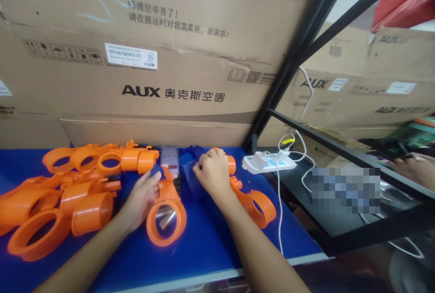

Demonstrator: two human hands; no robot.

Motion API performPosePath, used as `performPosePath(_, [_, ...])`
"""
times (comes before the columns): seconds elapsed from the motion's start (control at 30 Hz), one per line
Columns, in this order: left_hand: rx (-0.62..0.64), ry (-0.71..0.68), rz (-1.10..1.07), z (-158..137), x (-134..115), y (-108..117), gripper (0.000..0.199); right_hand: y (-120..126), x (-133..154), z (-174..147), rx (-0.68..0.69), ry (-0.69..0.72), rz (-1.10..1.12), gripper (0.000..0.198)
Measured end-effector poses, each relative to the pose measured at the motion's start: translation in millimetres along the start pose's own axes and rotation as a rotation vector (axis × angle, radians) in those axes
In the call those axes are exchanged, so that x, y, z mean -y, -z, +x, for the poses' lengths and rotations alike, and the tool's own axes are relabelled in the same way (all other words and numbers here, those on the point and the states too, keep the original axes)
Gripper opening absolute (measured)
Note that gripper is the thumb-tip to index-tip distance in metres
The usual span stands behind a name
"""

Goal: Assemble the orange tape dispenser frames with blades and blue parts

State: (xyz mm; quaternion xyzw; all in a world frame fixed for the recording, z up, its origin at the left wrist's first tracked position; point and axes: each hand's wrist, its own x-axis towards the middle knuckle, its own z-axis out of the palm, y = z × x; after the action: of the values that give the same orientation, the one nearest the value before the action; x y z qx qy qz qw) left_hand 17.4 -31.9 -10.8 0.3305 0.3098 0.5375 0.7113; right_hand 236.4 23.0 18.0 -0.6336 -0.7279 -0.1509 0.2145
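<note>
My left hand (147, 195) is closed on an orange plastic part with a ring at its lower end (166, 222). A small dark blue piece (158, 171) shows at its upper end, under my thumb. My right hand (213, 170) is to the right, over a blue translucent container or sheet (190, 177). Its fingers are curled in beside small dark blue pieces (197, 150); what they pinch is hidden. Between the hands, toward the back, a phone (169, 159) with a lit screen is partly covered. Small metallic-looking pieces (167, 219) are visible through the ring.
Several similar orange ringed parts (91, 213) are piled at left, and more (260, 209) lie right of my right forearm. A cardboard box (176, 70) walls the back. A white power strip (268, 162) with cables sits beside a black metal frame (292, 43). Another person's hand (413, 168) shows far right.
</note>
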Motion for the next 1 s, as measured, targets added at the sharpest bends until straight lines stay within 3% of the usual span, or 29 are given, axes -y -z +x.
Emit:
performPosePath(0.13, [0.024, 0.008, -0.016, 1, 3, 2, 0.048, 4, 4, -2, -0.051, -0.045, 0.264, 0.013])
performPosePath(0.37, [0.047, 0.017, -0.053, 1, 7, 3, 0.044, 6, 29, -15, -0.045, -0.041, 0.935, 0.013])
performPosePath(0.53, [0.055, -0.009, -0.115, 4, 5, 4, 0.047, 10, 39, -15, 0.111, -0.031, 1.357, 0.024])
performPosePath(0.77, [0.070, -0.028, -0.149, 4, 2, 2, 0.044, 19, 42, -17, 0.331, 0.117, 1.472, 0.035])
performPosePath(1.0, [0.037, -0.176, -0.106, 7, 2, 6, 0.041, 30, 28, -12, 0.300, 0.044, 1.444, 0.034])
